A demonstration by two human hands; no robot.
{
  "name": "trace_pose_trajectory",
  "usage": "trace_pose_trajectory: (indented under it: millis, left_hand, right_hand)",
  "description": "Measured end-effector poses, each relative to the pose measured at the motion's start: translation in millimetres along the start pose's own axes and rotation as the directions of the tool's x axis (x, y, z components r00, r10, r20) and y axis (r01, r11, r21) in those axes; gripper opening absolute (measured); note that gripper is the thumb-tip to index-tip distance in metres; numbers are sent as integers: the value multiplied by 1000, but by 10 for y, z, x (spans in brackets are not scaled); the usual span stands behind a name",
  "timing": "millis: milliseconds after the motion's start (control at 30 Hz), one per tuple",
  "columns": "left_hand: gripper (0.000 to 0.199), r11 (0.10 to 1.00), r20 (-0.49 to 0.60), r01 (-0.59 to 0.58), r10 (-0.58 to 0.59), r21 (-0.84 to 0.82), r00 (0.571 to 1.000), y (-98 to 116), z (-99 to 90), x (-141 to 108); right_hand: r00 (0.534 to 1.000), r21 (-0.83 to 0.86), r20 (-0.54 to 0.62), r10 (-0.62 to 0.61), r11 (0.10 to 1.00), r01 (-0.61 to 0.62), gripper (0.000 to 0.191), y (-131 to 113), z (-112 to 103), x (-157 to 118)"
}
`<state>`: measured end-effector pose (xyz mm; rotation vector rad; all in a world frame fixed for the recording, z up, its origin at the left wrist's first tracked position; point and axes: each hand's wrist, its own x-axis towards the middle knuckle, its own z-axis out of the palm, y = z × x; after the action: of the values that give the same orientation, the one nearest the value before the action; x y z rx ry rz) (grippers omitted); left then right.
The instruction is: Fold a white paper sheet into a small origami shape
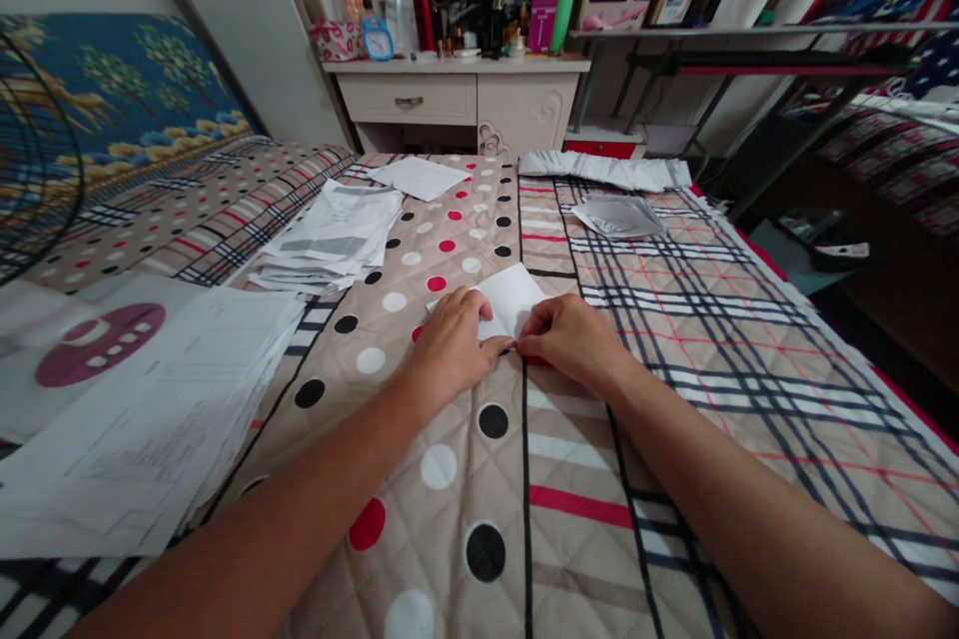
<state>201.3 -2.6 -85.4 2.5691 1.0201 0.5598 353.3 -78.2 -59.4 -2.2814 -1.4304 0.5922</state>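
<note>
Both hands (459, 331) (573, 331) pinch paper (513, 294) — silvery pouch (621, 217) beyond, contents unclear.

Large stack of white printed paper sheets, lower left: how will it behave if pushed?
The large stack of white printed paper sheets would probably slide apart: its edges are uneven and no binding shows. Individual sheets look thin, so likely floppy. Lying flat, it's unlikely to tip.

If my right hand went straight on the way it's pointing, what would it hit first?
The white paper at its fingertips, then probably your left hand, though depth is hard to judge.
</note>
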Motion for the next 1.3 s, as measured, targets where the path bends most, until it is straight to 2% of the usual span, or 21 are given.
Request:
trace_pose_trajectory:
  millis: [167, 333, 500, 533, 600, 667, 733, 833, 933, 1033, 1133, 1233, 1300]
  left_hand:
    - [32, 1000, -34, 11, -12, -18, 999, 16, -12, 1]
    - [15, 994, 0, 56, -56, -96, 998, -82, -33, 31]
    - [27, 999, -20, -40, 41, 27, 999, -78, -30, -30]
    - [27, 996, -26, -56, 58, 75, 998, -42, -35, -61]
    - [21, 981, -15, -88, 92, 171, 996, 57, -55, -132]
    - [17, 962, 22, -122, 121, 242, 992, 165, -79, -202]
    - [19, 950, 68, -148, 134, 276, 989, 245, -89, -256]
    - [30, 946, 114, -206, 183, 250, 977, 264, -57, -291]
    - [39, 960, 63, -258, 252, 108, 966, 171, -6, -270]
    - [23, 959, -39, -243, 240, -142, 970, 38, -3, -199]
    - [8, 918, -53, -193, 186, -345, 981, -70, -38, -110]
    - [11, 917, -50, -212, 208, -338, 977, -112, -72, -67]
    - [8, 949, -67, -242, 233, -202, 970, -88, -98, -83]
  right_hand:
    - [996, -84, -5, -86, 993, 85, 12, -24, -24, -31]
    - [992, -130, -23, -121, 985, 117, 13, -40, -20, -65]
    - [993, -46, -17, -121, 992, 120, 10, 32, -6, -15]
    - [992, 3, -48, -118, 993, 119, 10, 68, -6, 15]
    - [976, 95, -183, -115, 986, 134, 15, 157, -9, 94]
    - [939, 137, -327, -107, 978, 159, 28, 255, -14, 180]
    - [925, 160, -367, -98, 973, 166, 45, 340, -15, 250]
    - [941, 219, -317, -117, 956, 193, 58, 410, -16, 302]
    - [954, 340, -263, -141, 912, 228, 55, 400, -46, 287]
    - [986, 592, -143, -81, 791, 151, 47, 321, -123, 202]
    - [999, 756, 8, -39, 654, 19, 39, 265, -192, 68]
    - [996, 756, 29, -81, 654, 31, 41, 334, -184, -48]
    - [986, 669, -76, -148, 726, 160, 52, 433, -145, -94]
